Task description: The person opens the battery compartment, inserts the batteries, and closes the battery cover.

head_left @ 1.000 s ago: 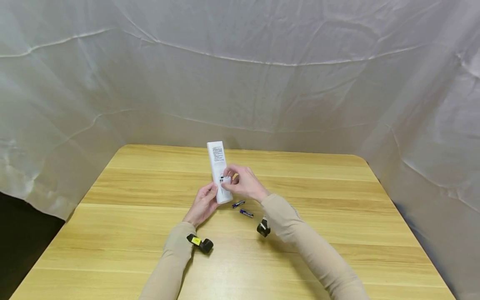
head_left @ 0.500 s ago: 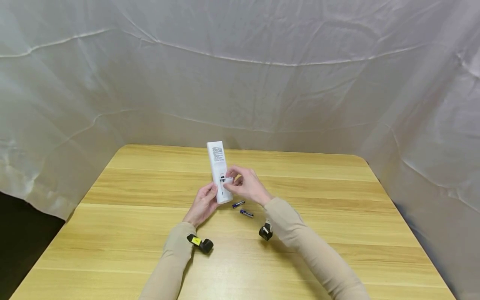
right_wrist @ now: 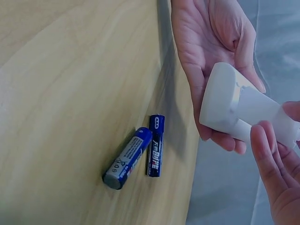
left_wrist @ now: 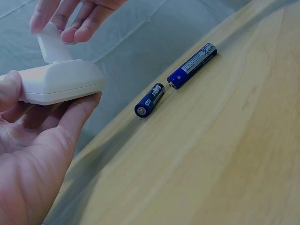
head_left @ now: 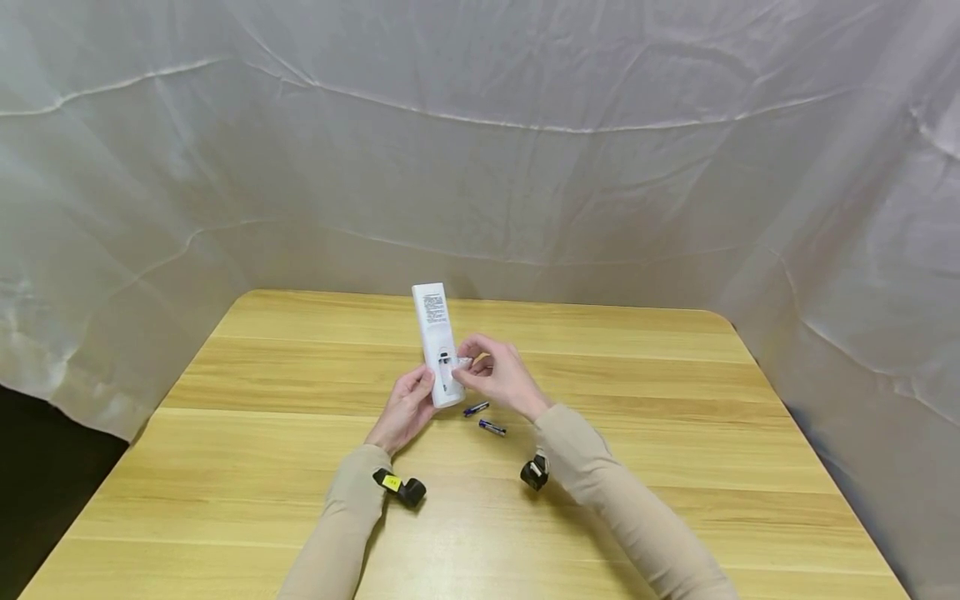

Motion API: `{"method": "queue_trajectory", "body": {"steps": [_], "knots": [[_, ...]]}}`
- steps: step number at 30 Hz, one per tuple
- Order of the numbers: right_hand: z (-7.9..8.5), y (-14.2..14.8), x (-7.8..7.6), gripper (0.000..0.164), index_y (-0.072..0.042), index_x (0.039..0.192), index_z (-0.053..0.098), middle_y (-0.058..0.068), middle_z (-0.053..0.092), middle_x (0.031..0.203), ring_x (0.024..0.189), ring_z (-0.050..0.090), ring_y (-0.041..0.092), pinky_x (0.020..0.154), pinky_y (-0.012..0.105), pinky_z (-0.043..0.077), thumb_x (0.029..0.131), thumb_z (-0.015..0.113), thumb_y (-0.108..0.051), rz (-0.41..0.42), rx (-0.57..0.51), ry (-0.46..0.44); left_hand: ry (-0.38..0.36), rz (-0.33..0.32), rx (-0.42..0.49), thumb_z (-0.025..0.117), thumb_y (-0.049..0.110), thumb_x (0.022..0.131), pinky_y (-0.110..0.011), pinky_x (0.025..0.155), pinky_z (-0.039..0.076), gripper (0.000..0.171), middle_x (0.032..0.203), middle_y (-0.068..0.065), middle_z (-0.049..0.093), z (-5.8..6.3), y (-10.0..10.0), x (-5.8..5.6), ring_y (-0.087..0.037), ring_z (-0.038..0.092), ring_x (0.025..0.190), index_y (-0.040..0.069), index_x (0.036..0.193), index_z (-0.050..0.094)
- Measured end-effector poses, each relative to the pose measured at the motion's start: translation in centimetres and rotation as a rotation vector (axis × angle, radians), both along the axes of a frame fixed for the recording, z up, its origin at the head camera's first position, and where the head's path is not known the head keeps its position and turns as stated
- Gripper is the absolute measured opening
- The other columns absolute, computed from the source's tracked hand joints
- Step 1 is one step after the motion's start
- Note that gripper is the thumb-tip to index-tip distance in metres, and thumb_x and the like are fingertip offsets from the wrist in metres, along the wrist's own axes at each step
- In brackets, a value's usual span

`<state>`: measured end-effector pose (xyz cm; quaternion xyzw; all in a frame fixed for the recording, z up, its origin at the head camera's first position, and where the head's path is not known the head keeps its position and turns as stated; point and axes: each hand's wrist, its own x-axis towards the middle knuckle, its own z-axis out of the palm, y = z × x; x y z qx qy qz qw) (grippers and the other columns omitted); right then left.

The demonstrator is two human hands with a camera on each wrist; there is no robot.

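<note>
Gripping the long white plastic remote control [head_left: 438,336], the left hand [head_left: 406,409] supports it above the pale wooden table [head_left: 225,467], with the text-printed back facing up. Toward its near end, an uncovered rectangular battery compartment [head_left: 446,376] exposes a dark fitting. Right of the remote control, the right hand [head_left: 498,372] pinches a tilted white plastic cover [left_wrist: 52,43]. Two blue cylindrical batteries [right_wrist: 127,158] [right_wrist: 156,145] lie just beside its near end.

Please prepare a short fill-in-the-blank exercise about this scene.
The long white plastic remote control is gripped by the ___.
The small white plastic cover is pinched by the ___.
Blue cylindrical batteries on the pale wooden table number ___.
The black left-wrist camera bears a ___ label.
Answers: left hand; right hand; two; yellow.
</note>
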<state>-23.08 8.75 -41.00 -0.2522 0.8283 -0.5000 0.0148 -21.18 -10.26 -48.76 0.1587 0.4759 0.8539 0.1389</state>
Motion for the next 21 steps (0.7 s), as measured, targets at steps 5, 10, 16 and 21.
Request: {"method": "queue_trajectory", "body": {"steps": [5,10,16,21], "knots": [[-0.3,0.3,0.2,0.021,0.000,0.103,0.064,0.019,0.069,0.104,0.080,0.069,0.020,0.074,0.023,0.063,0.086,0.076,-0.003,-0.016,-0.032,-0.008,0.002,-0.003,-0.001,0.035,0.020,0.111,-0.026,0.107,0.053,0.059,0.137,-0.002,0.054,-0.1,-0.1,0.0,-0.007,0.060,0.123,-0.012,0.155,0.014],[-0.7,0.9,0.5,0.023,0.002,0.105,0.064,0.020,0.069,0.104,0.082,0.069,0.019,0.079,0.025,0.064,0.087,0.076,-0.005,-0.023,-0.090,-0.034,0.031,-0.016,0.010,0.035,0.022,0.111,-0.028,0.108,0.052,0.060,0.154,-0.023,0.043,-0.4,-0.1,-0.2,-0.010,0.058,0.127,-0.012,0.155,0.013],[-1.2,1.8,0.8,0.026,0.004,0.106,0.062,0.024,0.067,0.108,0.089,0.071,0.025,0.085,0.027,0.064,0.086,0.077,-0.003,-0.026,-0.159,-0.079,0.070,-0.046,0.033,0.033,0.023,0.111,-0.030,0.109,0.052,0.061,0.142,0.000,0.059,-0.5,-0.2,-0.3,-0.015,0.056,0.131,-0.012,0.155,0.011],[-1.7,2.5,1.0,0.027,0.006,0.108,0.061,0.025,0.066,0.110,0.092,0.071,0.022,0.089,0.027,0.063,0.086,0.075,0.001,-0.029,-0.215,-0.119,0.071,-0.044,0.040,0.033,0.023,0.111,-0.031,0.108,0.053,0.061,0.135,0.006,0.062,-0.4,-0.2,-0.3,-0.018,0.061,0.128,-0.013,0.155,0.011]]}}
